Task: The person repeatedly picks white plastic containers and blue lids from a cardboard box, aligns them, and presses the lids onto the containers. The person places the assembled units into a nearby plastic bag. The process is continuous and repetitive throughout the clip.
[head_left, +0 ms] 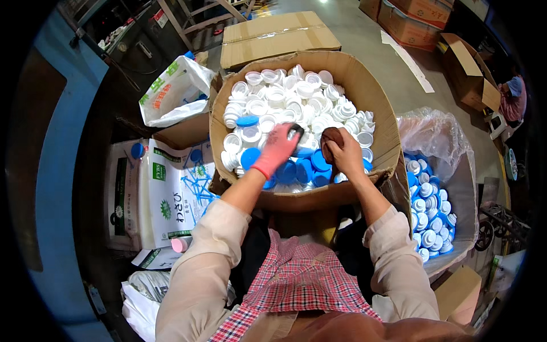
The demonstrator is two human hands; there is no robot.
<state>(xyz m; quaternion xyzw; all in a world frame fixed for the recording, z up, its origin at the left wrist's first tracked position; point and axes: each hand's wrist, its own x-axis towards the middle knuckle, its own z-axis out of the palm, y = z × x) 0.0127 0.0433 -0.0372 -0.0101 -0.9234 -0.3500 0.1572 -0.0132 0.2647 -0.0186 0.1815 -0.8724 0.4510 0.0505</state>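
I have the left hand, in a pinkish-red glove, low over the near part of the pile, fingers bent forward. Something dark shows at its fingertips, but I cannot tell whether it is part of the glove or an object being pinched. Just to its right, my bare right hand closes its fingers on a dark brown, crumpled, soft-looking piece, which it holds over the same pile. The two hands are near each other but apart.

Beneath them I see round white plastic caps heaped loosely inside a large, open brown cardboard carton. Flat, round blue plastic lids lie mostly along the near side of that heap, below and between the hands.

Beige sleeves run back from both wrists to a red-and-white checked apron. To the right of the carton I have a second container, lined with crinkled clear plastic film, full of blue-and-white stepped caps. To the left stand a white printed plastic bag and white printed sacks. Beyond the carton sits a taped cardboard box. Another person is at the far right.
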